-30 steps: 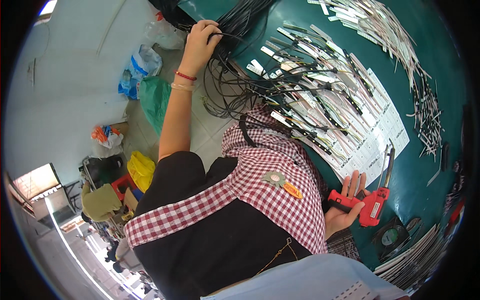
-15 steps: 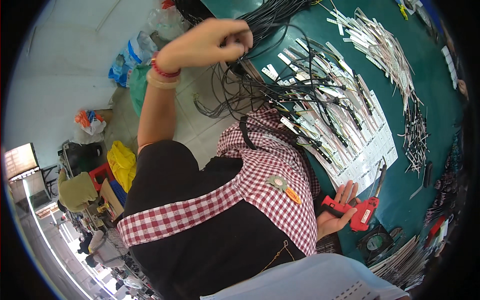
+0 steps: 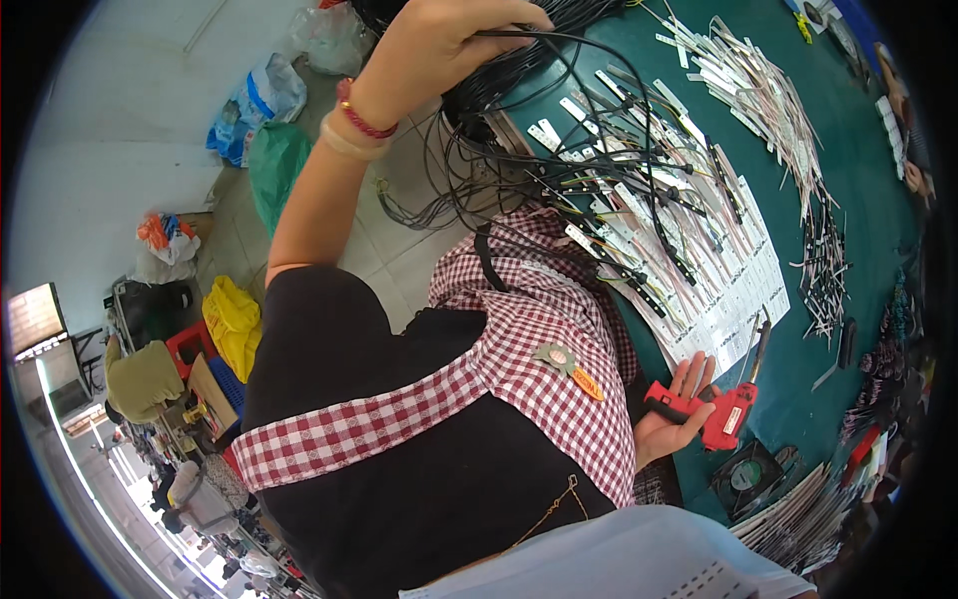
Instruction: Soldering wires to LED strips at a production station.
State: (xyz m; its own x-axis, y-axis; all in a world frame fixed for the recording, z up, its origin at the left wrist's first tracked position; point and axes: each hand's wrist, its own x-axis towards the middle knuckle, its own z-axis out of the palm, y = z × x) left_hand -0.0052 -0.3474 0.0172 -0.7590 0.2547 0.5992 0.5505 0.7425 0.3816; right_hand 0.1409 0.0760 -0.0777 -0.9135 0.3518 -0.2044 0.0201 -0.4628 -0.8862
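My left hand [image 3: 469, 40], with a red bracelet and a pale bangle on its wrist, is raised at the top. Its fingers are closed on a black cable [image 3: 589, 42] that loops down to the right. In my right hand [image 3: 669, 419] lies a red soldering gun [image 3: 723, 414], its metal tip pointing away over the table. Thin wire runs beside the tip. Just beyond it is a sheet of white circuit boards [image 3: 743, 309]. Black cables and thin colored wires lie across many narrow white strips [image 3: 639, 215] on that sheet.
The green table [image 3: 848, 120] carries a bundle of white strips with wires [image 3: 758, 95]. A dark bundle of cables [image 3: 529, 70] hangs over its left edge. Near my right hand sits a black square device [image 3: 748, 479]. Bags [image 3: 274, 165] stand on the floor; other people work at lower left.
My left hand has moved up and slightly right, and a black cable now shows stretched from its fingers. My right hand with the soldering gun has stayed nearly in place.
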